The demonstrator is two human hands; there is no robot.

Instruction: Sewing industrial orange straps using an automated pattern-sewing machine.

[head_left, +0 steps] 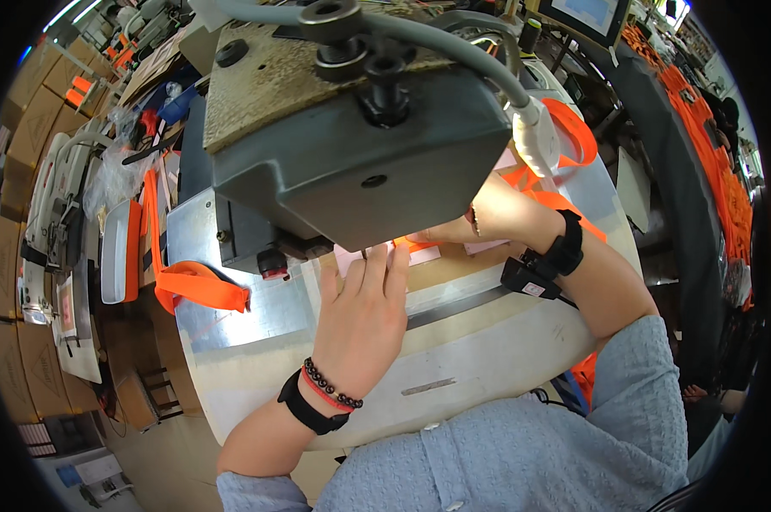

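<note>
The dark grey sewing machine head (385,183) hangs over the middle of the work table and hides part of what lies beneath. My left hand (364,316) lies palm down in front of it, fingers stretched forward onto a pale pink piece (344,258). From the right reaches my right hand (505,213), with a finger or thumb pointing left beside a short orange strip (421,246). Its other fingers are behind the machine head, so their grip is hidden. Under both hands is a tan board (466,266) with pale pink pieces on it.
Orange webbing (202,288) hangs looped at the table's left, and more orange webbing (577,136) curls behind my right hand. A white and orange tray (121,252) stands further left. A grey cable (453,43) arches over the machine. Cardboard boxes (40,358) line the far left.
</note>
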